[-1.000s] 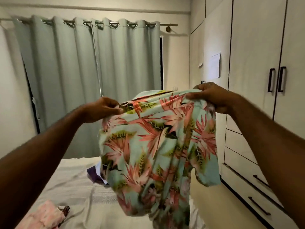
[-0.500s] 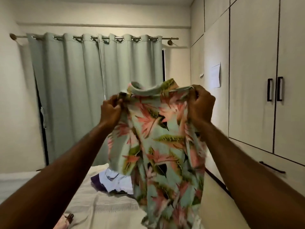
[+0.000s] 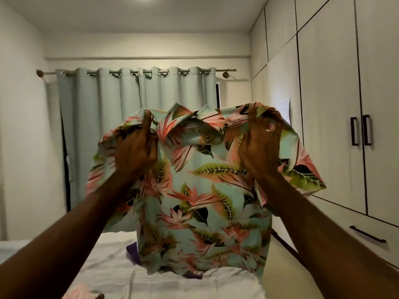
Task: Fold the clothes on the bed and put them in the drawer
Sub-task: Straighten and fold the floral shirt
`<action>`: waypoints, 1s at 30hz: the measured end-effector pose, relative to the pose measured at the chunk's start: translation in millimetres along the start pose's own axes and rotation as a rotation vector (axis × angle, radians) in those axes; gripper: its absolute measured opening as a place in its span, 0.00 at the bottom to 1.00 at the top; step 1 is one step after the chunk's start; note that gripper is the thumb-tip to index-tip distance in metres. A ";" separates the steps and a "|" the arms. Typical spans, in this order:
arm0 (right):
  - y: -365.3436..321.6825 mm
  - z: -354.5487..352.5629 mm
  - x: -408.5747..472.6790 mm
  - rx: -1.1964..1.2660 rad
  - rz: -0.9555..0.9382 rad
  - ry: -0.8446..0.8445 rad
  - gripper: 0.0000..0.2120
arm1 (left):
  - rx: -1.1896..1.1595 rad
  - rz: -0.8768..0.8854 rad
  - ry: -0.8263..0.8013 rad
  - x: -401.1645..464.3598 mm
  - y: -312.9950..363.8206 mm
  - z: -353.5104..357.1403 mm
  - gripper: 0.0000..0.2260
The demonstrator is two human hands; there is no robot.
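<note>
You hold the floral shirt (image 3: 200, 203) up in the air in front of you, spread out wide, above the bed (image 3: 177, 281). Your left hand (image 3: 136, 154) grasps the shirt at its left shoulder, fingers curled into the cloth beside the collar (image 3: 190, 121). Your right hand (image 3: 259, 147) grasps the right shoulder in the same way, with cloth bunched over its knuckles. The collar sits between your two hands, at the top of the shirt. The short sleeves hang out to either side, the left sleeve (image 3: 101, 169) drooping left of your left wrist and the right sleeve (image 3: 304, 167) spreading right of your right wrist. The shirt's lower hem hangs close over the bed cover; you cannot tell whether it touches.

On the bed, a purple garment (image 3: 132, 253) peeks out just left of the shirt's lower edge, mostly hidden behind it. At the near left edge of the view, a pink piece of cloth (image 3: 77, 294) lies on the bed, only partly in view.

At the far end of the room, a pale green curtain (image 3: 103, 130) hangs closed from a rod. Along the right side stands a white wardrobe (image 3: 330, 104) with dark handles, and below its doors is a drawer (image 3: 356, 225) with a long dark handle, closed.
</note>
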State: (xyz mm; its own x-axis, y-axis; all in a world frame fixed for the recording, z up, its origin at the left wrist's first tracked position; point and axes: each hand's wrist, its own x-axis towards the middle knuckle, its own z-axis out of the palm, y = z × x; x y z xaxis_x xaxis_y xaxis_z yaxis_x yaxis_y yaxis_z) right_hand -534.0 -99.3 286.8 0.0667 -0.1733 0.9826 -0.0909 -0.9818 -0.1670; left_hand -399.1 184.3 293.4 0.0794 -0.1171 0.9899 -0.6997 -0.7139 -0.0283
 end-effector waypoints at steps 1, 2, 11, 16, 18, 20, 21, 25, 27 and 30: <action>-2.6 -4.6 3.0 0.010 0.008 0.018 0.35 | 0.028 0.049 0.027 4.4 -3.3 -6.5 0.32; -4.2 -7.9 7.0 0.019 0.014 0.033 0.35 | 0.060 0.086 0.052 9.0 -6.4 -11.6 0.32; -20.3 -4.4 40.4 -0.038 0.033 0.014 0.38 | 0.156 0.186 0.064 46.3 -18.5 -44.0 0.22; 7.2 36.8 -38.9 -0.030 -0.013 -0.150 0.40 | 0.102 0.148 -0.080 -31.7 -40.6 -1.2 0.21; 24.2 54.1 -95.4 0.007 -0.016 -0.204 0.37 | 0.077 0.111 -0.169 -89.2 -51.6 24.0 0.22; 41.0 70.0 -158.4 0.035 -0.003 -0.263 0.35 | 0.035 0.071 -0.236 -154.3 -59.8 49.7 0.22; 50.4 80.9 -193.3 0.045 0.008 -0.322 0.35 | 0.013 0.050 -0.286 -190.9 -64.6 64.8 0.23; 72.1 106.8 -292.8 0.098 0.074 -0.459 0.33 | -0.043 -0.012 -0.536 -302.6 -71.7 102.3 0.27; 74.0 120.2 -322.0 0.083 0.113 -0.497 0.32 | -0.058 -0.027 -0.643 -344.6 -78.1 122.1 0.28; 85.6 144.9 -353.1 0.090 0.161 -0.508 0.31 | -0.083 -0.015 -0.668 -384.9 -81.7 144.6 0.27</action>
State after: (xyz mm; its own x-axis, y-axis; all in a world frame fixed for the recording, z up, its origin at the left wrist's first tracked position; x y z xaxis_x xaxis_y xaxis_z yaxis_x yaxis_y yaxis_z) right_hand -421.4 -133.5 -86.2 0.5329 -0.3164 0.7848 -0.0554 -0.9385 -0.3407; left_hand -269.8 187.9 -105.3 0.4933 -0.5284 0.6910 -0.7453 -0.6664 0.0224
